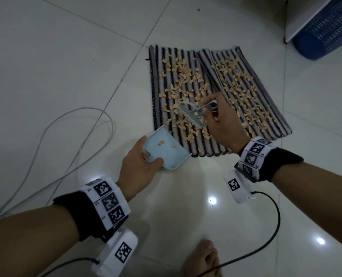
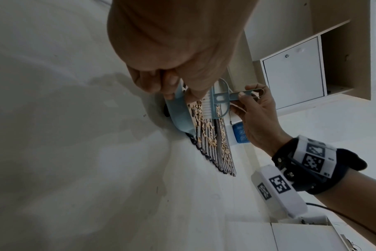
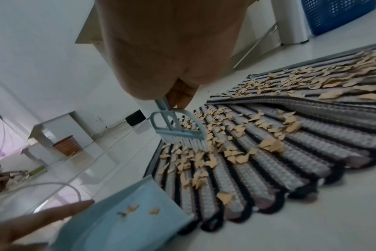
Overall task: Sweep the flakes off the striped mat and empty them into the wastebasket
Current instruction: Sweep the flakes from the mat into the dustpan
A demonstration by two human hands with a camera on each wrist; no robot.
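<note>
A grey and black striped mat lies on the tiled floor, strewn with several tan flakes. My right hand grips the handle of a small light-blue brush, whose white bristles rest on the mat's near left part. My left hand holds a light-blue dustpan by its back edge; the pan's open side meets the mat's near left corner. A few flakes lie in the pan. The blue mesh wastebasket stands at the far right.
A grey cable loops over the floor to the left. White furniture stands by the wastebasket. A bare foot is at the bottom. Black wrist-camera cables trail over the tiles near me. A fold runs across the mat's middle.
</note>
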